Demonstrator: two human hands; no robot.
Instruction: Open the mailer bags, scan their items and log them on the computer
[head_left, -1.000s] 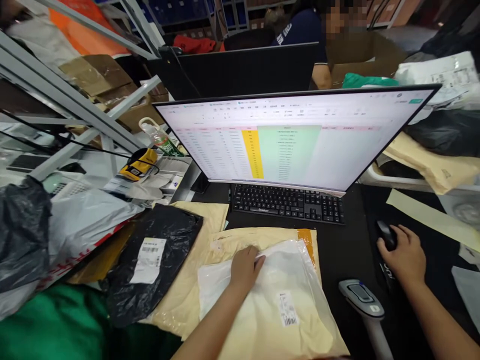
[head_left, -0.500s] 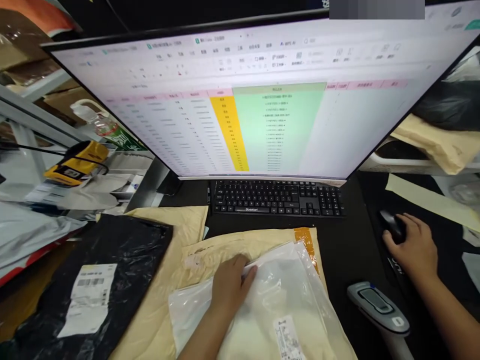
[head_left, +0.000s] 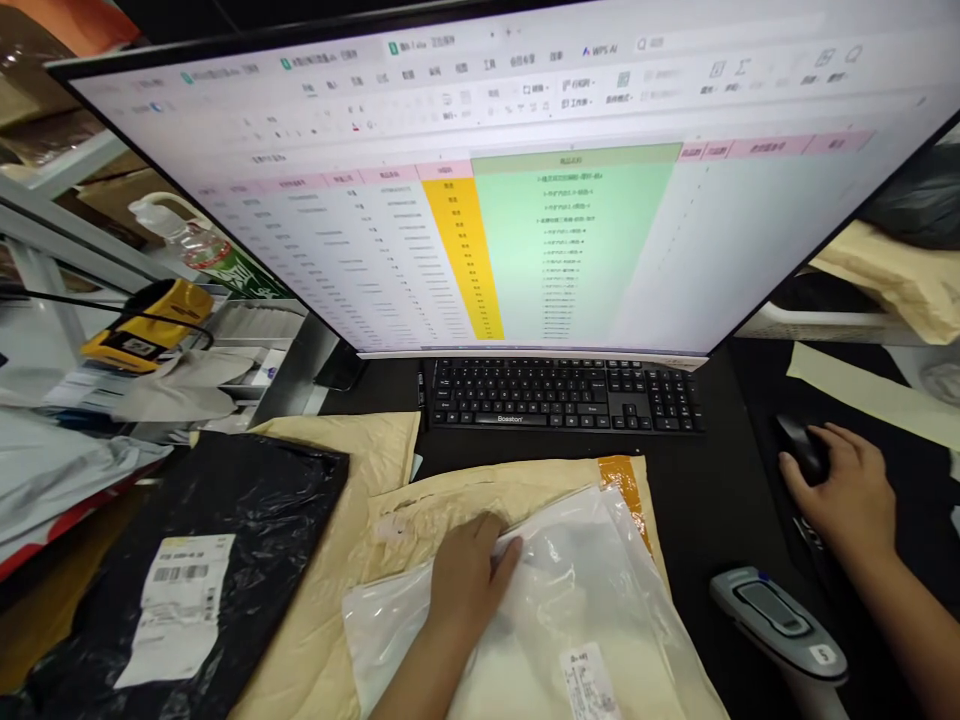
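Note:
My left hand (head_left: 466, 582) rests on a clear plastic bag (head_left: 577, 610) with a white barcode label, fingers curled on its top edge. That bag lies on a beige padded mailer (head_left: 480, 495). Over at the right, my right hand (head_left: 847, 495) is cupped over a black mouse (head_left: 801, 448) on the dark desk. A wide monitor (head_left: 525, 190) showing a spreadsheet fills the top, with a black keyboard (head_left: 562, 395) under it.
A black mailer bag (head_left: 225, 540) with a white label lies at the left on another beige mailer. A grey handheld scanner (head_left: 780, 625) stands at lower right. A yellow tape dispenser (head_left: 146, 325), a bottle (head_left: 199, 245) and more parcels crowd the left and far right.
The view has moved closer to the monitor and tilted down; the person behind the screen is out of sight. Both hands have stayed where they were.

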